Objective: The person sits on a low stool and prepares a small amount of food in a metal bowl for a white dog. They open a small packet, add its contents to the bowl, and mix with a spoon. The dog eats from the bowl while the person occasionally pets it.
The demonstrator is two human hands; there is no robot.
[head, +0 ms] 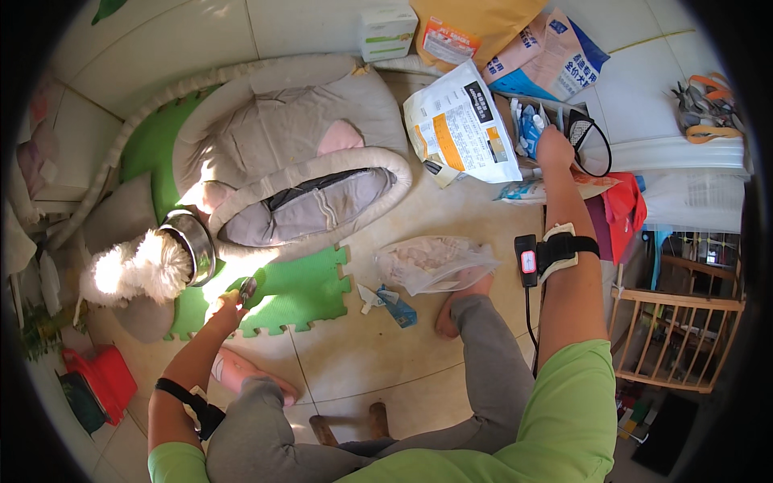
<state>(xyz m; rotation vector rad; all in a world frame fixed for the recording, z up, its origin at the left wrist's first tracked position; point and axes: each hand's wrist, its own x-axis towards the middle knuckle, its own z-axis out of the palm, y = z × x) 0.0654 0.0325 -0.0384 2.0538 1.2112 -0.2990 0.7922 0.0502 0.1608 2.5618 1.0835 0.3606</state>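
Note:
My left hand [226, 311] is closed around a metal tool [246, 291], perhaps scissors or a scoop, above a green foam mat [290, 296]. Just beyond it a fluffy white dog [136, 265] has its head at a shiny metal bowl [192, 247]. My right hand [554, 150] reaches into a box of supplies at the upper right, its fingers at a blue-and-white packet [531, 130]; whether they grip it is hidden. A black mesh item [589, 145] stands beside that hand. A torn blue packet [397, 307] lies on the tiles near a clear plastic bag [435, 262] with pale contents.
A grey padded pet bed [290, 127] fills the upper middle. White [462, 127] and orange [477, 30] pet food bags stand by the box. A wooden rack [676, 338] is at right, a red plastic container [109, 380] at lower left. Orange-handled tools [709, 108] hang upper right.

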